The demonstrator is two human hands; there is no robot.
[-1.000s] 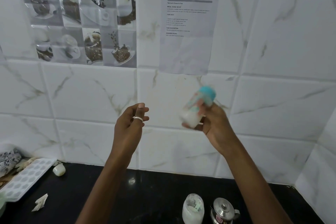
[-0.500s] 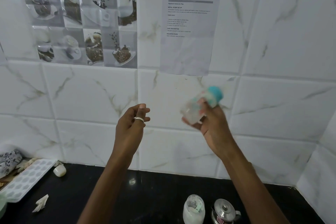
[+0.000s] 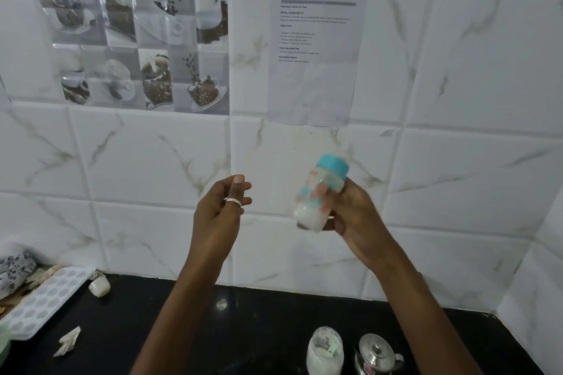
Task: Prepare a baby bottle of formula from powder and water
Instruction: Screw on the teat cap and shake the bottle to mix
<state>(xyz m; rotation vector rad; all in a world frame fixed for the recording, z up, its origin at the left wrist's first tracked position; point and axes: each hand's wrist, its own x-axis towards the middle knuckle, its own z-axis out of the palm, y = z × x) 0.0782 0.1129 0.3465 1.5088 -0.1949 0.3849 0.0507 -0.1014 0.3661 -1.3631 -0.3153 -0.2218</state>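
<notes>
Glossy marbled wall tiles (image 3: 146, 161); polished black counter (image 3: 243, 329); shiny metal kettle (image 3: 376, 353) (mirror-bright); translucent plastic bottle (image 3: 320, 195).

bottle (image 3: 320, 195) in the right hand (image 3: 353, 216), above the table (image 3: 243, 329); jar (image 3: 324, 350) just left of the kettle (image 3: 376, 353) (both at front); tray (image 3: 42, 298) far left.

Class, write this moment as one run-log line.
right hand: grips capped baby bottle, tilted | left hand: raised, empty | contents: white liquid

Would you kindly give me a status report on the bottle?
Right hand grips capped baby bottle, milky liquid inside. Left hand empty, raised. Nothing obstructing.
</notes>
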